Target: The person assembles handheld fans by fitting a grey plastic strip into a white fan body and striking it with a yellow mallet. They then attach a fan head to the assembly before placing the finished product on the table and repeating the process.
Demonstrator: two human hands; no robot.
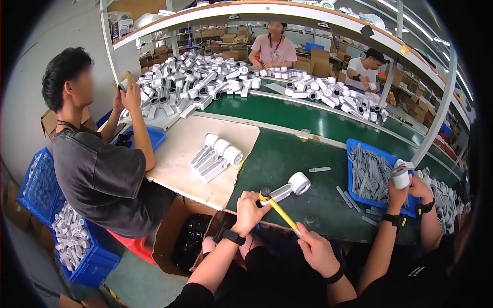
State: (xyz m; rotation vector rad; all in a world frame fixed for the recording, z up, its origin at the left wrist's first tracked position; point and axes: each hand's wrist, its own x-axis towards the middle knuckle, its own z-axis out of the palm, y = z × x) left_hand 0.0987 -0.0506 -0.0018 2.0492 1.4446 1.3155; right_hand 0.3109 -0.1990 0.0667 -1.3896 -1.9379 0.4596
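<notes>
My left hand (248, 212) is closed around the handle end of a white and grey handheld fan-like device (298, 185), near the front edge of the green table. The device's round, drum-shaped head points away from me to the right. My right hand (319, 253) grips a hammer (283, 213) by its yellow handle. The hammer's dark head is at the device's handle end beside my left fingers; whether it touches is unclear. Several similar devices (222, 152) lie side by side on the pale board to the left. A loose grey strip (319, 169) lies beyond the held device.
A blue tray (351, 177) of grey strips stands right, beside a co-worker's hands (398, 197) holding a similar device. Another person (100, 159) sits left. A cardboard box (167, 246) with black parts stands below the table's edge. Piled devices (179, 82) lie at the back.
</notes>
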